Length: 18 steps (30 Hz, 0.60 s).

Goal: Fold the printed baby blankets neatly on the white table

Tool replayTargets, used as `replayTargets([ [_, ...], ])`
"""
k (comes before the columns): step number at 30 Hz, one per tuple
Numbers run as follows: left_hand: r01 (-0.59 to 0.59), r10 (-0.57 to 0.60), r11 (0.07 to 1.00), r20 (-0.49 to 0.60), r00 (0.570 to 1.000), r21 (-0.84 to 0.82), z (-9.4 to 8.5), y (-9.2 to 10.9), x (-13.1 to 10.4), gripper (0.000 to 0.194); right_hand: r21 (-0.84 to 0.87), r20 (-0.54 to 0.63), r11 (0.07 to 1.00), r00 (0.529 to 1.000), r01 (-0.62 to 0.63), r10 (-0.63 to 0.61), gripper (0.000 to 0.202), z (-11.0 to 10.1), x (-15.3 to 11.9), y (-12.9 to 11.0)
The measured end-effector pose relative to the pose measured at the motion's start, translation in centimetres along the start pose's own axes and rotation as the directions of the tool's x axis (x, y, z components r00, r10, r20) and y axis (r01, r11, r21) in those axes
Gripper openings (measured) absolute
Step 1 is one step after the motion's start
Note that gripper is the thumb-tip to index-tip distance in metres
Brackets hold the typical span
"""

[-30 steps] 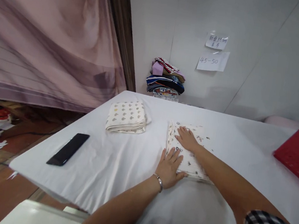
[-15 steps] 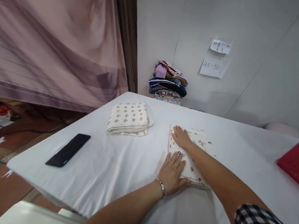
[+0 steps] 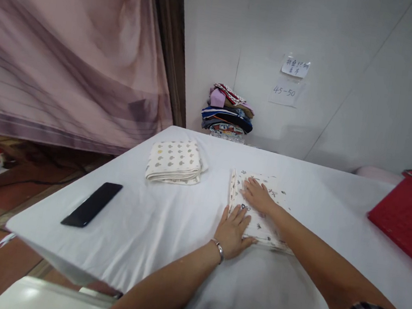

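A folded white cloth with small dark prints point(image 3: 266, 232) lies on the white-covered table point(image 3: 166, 235) in front of me. My left hand point(image 3: 232, 232), with a silver bracelet at the wrist, rests on its near left corner, fingers apart. Farther up on the same cloth, my right hand point(image 3: 258, 196) lies flat with the fingers spread. Another folded white cloth with grey prints point(image 3: 175, 162) sits to the left, touched by neither hand.
A black phone point(image 3: 92, 204) lies on the table's left part. At the right edge stands a red bag point(image 3: 408, 217). Stacked folded fabrics point(image 3: 228, 114) are by the wall beyond the far edge. A white seat point(image 3: 49, 300) shows at lower left.
My right hand has slid rightward across the cloth, away from its left edge. My left hand stays at the near left corner. The view has shifted slightly, showing more of the red bag.
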<state>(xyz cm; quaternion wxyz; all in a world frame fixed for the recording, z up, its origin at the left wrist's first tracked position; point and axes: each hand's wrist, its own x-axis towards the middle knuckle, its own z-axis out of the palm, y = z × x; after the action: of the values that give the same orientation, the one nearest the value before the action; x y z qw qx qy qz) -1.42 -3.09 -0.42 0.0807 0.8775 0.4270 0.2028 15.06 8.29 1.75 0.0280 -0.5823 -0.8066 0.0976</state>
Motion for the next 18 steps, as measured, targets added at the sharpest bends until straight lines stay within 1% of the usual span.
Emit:
replayTargets([
  [3, -0.018, 0.018, 1.0, -0.028, 0.999, -0.007, -0.4, 0.2, -0.1, 0.056, -0.008, 0.007, 0.998, 0.998, 0.058, -0.058, 0.061, 0.2, -1.6, -0.3],
  [7, -0.071, 0.07, 0.997, -0.04, 0.997, -0.029, -0.3, 0.4, -0.2, 0.044, 0.029, 0.025, 0.998, 0.998, 0.057, -0.058, 0.06, 0.1, -3.1, -0.2],
  [10, -0.068, 0.067, 0.997, -0.032, 0.997, -0.036, 0.3, 0.3, -0.2, 0.044, 0.031, -0.002, 0.998, 0.999, 0.051, -0.051, 0.059, 0.3, -4.3, 0.4],
  [13, -0.07, 0.069, 0.997, -0.033, 0.997, -0.043, 0.5, 0.2, -0.2, 0.043, 0.006, -0.006, 0.999, 0.999, 0.033, -0.033, 0.059, 0.8, -5.7, 0.8],
  [15, -0.068, 0.066, 0.996, -0.034, 0.997, -0.056, 0.3, 0.3, -0.2, 0.041, 0.006, 0.003, 1.0, 1.0, 0.023, -0.023, 0.059, 1.0, -6.4, 0.7],
  [18, -0.049, 0.047, 0.996, -0.03, 0.998, -0.078, -1.0, 0.4, 0.1, 0.035, 0.044, 0.006, 0.999, 1.0, 0.024, -0.024, 0.059, 0.3, -7.2, 0.3],
])
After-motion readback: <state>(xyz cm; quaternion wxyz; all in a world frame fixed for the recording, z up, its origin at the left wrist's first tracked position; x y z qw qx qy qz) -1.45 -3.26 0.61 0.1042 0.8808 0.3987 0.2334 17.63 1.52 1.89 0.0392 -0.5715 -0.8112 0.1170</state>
